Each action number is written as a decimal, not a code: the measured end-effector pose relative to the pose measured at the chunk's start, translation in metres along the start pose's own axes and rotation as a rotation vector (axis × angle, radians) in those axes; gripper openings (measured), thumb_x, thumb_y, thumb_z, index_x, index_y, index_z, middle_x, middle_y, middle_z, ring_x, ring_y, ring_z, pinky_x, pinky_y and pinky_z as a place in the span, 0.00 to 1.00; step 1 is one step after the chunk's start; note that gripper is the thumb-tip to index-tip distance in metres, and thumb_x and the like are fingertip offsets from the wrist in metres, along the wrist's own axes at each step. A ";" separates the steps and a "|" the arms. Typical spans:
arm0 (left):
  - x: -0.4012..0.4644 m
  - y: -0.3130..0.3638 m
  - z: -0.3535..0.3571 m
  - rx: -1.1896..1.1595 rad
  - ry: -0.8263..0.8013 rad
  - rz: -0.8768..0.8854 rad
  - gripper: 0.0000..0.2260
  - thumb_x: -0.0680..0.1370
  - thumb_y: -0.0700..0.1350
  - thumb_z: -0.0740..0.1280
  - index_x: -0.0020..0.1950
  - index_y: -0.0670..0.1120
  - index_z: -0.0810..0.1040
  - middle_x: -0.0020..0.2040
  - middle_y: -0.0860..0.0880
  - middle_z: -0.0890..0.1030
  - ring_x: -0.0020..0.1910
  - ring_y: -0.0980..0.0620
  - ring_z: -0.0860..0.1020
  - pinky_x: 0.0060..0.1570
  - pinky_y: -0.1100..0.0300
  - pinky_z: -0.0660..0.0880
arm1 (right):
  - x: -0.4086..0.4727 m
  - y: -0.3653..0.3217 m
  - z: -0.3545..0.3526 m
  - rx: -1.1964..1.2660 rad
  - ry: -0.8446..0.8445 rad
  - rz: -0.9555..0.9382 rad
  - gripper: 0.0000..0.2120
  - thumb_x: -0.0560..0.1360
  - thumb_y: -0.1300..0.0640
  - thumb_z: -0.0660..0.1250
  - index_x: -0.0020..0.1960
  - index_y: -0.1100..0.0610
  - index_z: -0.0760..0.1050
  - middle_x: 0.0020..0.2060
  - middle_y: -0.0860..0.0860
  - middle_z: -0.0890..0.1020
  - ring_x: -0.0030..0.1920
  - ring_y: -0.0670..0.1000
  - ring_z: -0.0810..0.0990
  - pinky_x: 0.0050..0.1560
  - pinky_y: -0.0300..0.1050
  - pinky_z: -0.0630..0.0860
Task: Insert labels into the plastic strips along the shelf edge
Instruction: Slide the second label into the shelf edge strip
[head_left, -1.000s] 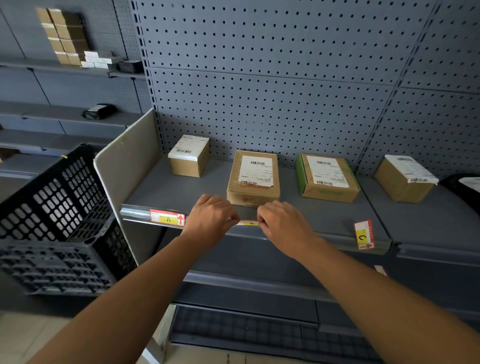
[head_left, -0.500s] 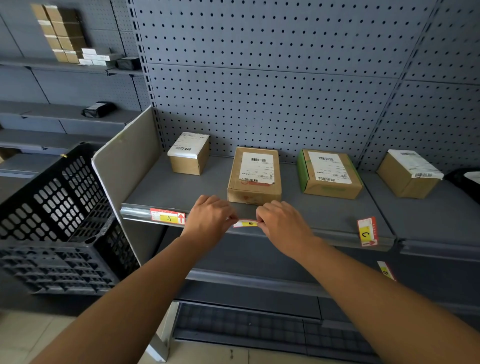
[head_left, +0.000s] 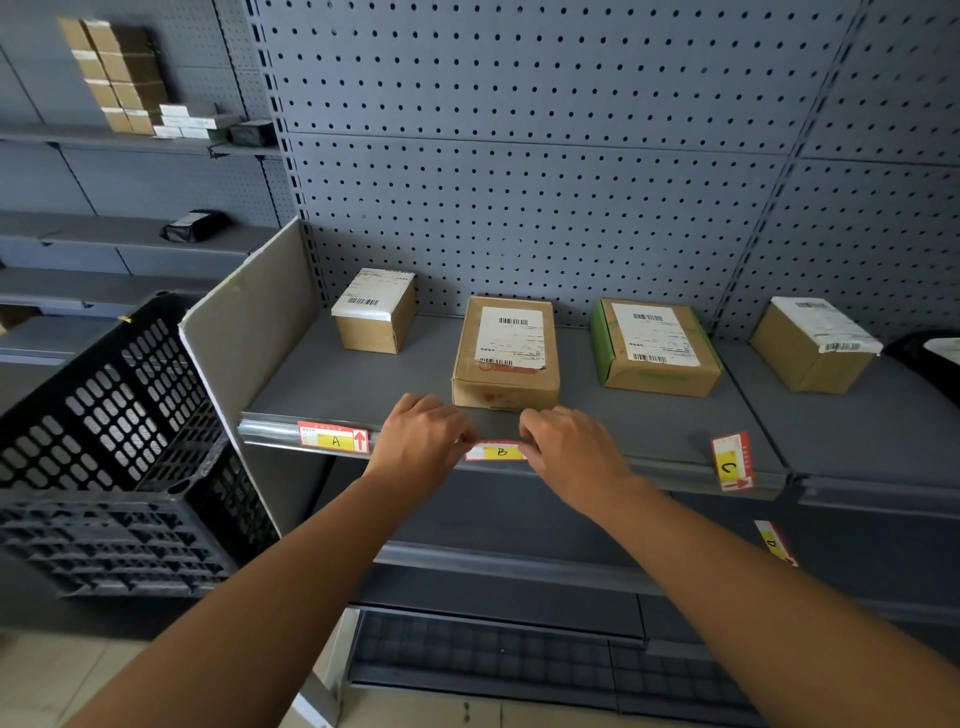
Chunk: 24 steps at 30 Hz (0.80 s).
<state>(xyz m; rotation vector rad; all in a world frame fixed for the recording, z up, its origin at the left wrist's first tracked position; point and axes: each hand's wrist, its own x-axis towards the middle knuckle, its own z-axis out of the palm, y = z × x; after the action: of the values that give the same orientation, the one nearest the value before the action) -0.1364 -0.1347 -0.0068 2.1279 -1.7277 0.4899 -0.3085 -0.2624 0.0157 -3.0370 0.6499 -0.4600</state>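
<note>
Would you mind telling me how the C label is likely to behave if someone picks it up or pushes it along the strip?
The C label looks like a thin printed card, so probably very light and bendy. It stands on end, tilted, apparently only loosely caught at the strip, so a nudge would likely knock it loose. Laid flat like the A label, it should slide more easily.
</note>
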 end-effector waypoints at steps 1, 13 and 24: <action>0.000 0.000 0.000 0.001 0.001 -0.001 0.02 0.75 0.47 0.74 0.44 0.54 0.84 0.41 0.55 0.84 0.43 0.51 0.79 0.48 0.55 0.71 | 0.000 0.001 -0.001 -0.004 -0.009 -0.004 0.06 0.80 0.54 0.67 0.50 0.57 0.76 0.44 0.53 0.82 0.44 0.53 0.78 0.45 0.49 0.76; -0.001 0.008 0.002 0.207 -0.174 -0.011 0.09 0.70 0.48 0.79 0.46 0.54 0.83 0.42 0.55 0.82 0.43 0.53 0.77 0.51 0.57 0.73 | -0.004 0.004 0.014 -0.190 -0.021 0.004 0.10 0.66 0.59 0.80 0.37 0.52 0.79 0.36 0.48 0.77 0.39 0.50 0.75 0.39 0.44 0.74; -0.006 0.013 0.003 0.132 -0.033 -0.034 0.06 0.78 0.52 0.69 0.50 0.51 0.82 0.47 0.52 0.83 0.46 0.50 0.79 0.53 0.53 0.73 | -0.011 0.004 0.010 -0.124 0.064 -0.020 0.08 0.71 0.56 0.76 0.42 0.56 0.78 0.38 0.51 0.79 0.39 0.52 0.76 0.40 0.48 0.76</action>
<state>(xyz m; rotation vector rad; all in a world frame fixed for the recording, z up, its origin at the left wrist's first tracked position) -0.1505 -0.1333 -0.0113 2.2641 -1.7169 0.5771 -0.3168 -0.2618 0.0029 -3.1599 0.6755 -0.5388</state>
